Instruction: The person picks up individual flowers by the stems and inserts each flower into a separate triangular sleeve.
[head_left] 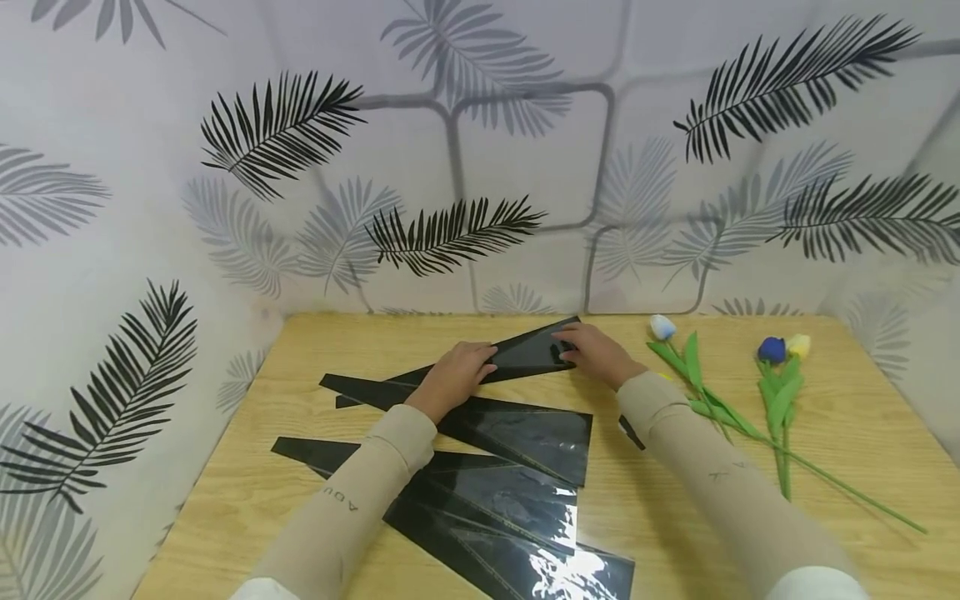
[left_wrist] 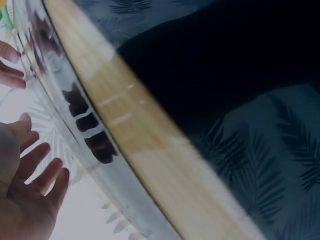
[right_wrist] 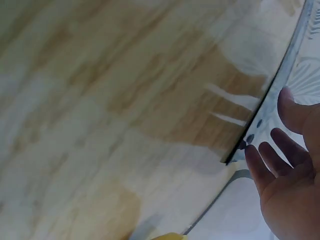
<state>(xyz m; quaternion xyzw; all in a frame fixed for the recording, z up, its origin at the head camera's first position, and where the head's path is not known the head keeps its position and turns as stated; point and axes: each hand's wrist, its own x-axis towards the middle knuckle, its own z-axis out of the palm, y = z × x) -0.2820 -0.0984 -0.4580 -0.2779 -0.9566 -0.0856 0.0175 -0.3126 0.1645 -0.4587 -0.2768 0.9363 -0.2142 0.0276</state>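
Observation:
Several black, glossy, tapered plastic sleeves lie fanned on the table. At the back, the farthest sleeve [head_left: 528, 348] slants up to the right. My left hand [head_left: 455, 375] touches its middle with loosely bent fingers. My right hand [head_left: 592, 352] is at its wide right end, fingertips on the surface. In the left wrist view, the left hand [left_wrist: 35, 185] has its fingers spread beside the shiny sheet. The right wrist view has the right hand [right_wrist: 295, 165] with separated fingers at the sheet's edge. Nearer lie a second sleeve [head_left: 536, 433] and a lower one [head_left: 517, 496], partly covered by my left forearm.
On the wooden table [head_left: 247, 492], artificial tulips lie to the right: a white-blue one [head_left: 662, 327], a blue one [head_left: 771, 350] and a pale yellow one [head_left: 798, 346]. A small dark object [head_left: 632, 433] shows beside my right forearm. A leaf-patterned cloth [head_left: 517, 167] hangs behind the table.

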